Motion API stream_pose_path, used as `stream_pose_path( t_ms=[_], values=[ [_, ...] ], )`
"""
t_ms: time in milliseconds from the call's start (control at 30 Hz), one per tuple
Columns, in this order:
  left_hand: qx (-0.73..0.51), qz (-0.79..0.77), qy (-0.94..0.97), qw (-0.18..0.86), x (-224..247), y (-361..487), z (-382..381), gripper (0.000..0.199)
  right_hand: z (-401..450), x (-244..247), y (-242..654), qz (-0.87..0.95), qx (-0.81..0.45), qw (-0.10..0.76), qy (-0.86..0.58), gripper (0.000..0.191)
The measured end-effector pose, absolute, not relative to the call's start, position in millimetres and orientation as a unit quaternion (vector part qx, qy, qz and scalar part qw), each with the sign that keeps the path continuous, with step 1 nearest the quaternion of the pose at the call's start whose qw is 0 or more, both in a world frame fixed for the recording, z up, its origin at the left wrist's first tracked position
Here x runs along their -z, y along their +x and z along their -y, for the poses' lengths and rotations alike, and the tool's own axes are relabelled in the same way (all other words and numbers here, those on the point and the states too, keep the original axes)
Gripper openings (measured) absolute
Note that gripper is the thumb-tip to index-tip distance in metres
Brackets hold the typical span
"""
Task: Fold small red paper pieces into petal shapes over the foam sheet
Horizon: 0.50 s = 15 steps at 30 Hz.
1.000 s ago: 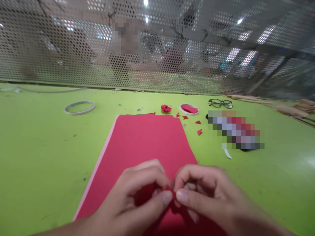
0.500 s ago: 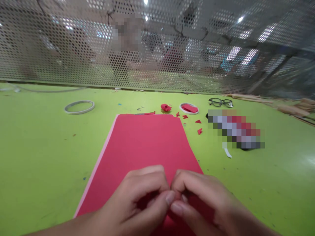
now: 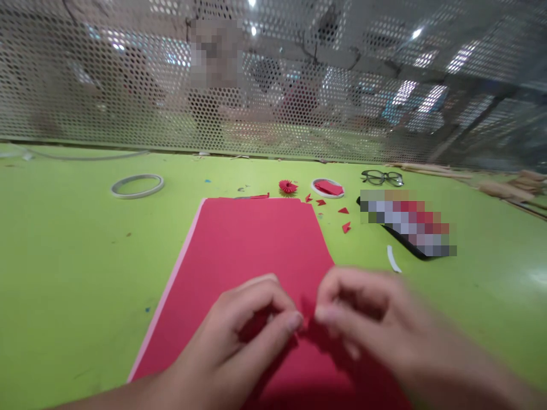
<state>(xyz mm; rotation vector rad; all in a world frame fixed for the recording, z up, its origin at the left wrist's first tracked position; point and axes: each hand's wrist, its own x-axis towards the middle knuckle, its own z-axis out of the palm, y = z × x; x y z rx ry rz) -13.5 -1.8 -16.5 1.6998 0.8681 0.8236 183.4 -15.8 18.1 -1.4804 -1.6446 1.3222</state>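
Over the red sheet [image 3: 256,245], my right hand [image 3: 376,316] just drew off; left hand [image 3: 243,330] pinches the paper bit [image 3: 306,323], likely alone. Right's grip: can't tell.

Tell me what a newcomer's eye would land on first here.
Probably the large flat red paper sheet, lying mid-picture on the bright green tabletop. Next come the bare left hand and bare right hand, fingertips close together above the sheet's near part, the left apparently pinching a small blurred red piece. Just beyond the sheet's far edge, the small round spiky red paper ring also stands out.
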Motion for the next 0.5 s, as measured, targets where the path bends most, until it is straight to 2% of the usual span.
stream_pose_path(
  t_ms=[33, 67, 100, 233, 267, 367, 500],
  values=[
    [-0.343, -0.374, 0.686, 0.52, 13.2, -13.3, 1.4, 0.027, 3.1, -19.3, 197.0, 0.635, -0.398, 0.287, -0.597, 0.019],
    [-0.341, -0.388, 0.67, 0.534, 11.0, -13.1, 1.1, 0.028, -12.4, -20.1, 212.8, 0.656, -0.292, 0.26, -0.646, 0.023],
    [-0.34, -0.396, 0.656, 0.545, 10.1, -12.9, 0.8, 0.029, -30.0, -20.7, 229.8, 0.65, -0.248, 0.243, -0.676, 0.023],
    [-0.328, -0.396, 0.654, 0.555, 15.1, -12.3, -0.7, 0.029, -99.8, -22.6, 283.3, 0.644, -0.204, 0.156, -0.721, 0.019],
    [-0.325, -0.395, 0.661, 0.549, 16.4, -12.2, -0.8, 0.029, -113.2, -23.2, 288.8, 0.651, -0.209, 0.125, -0.719, 0.023],
    [-0.315, -0.392, 0.682, 0.531, 16.1, -12.4, 0.0, 0.03, -140.3, -24.6, 288.0, 0.672, -0.207, 0.053, -0.709, 0.026],
    [-0.289, -0.398, 0.702, 0.515, 10.3, -12.1, 1.3, 0.031, -156.1, -25.2, 273.1, 0.691, -0.182, 0.0, -0.699, 0.025]
  ],
)
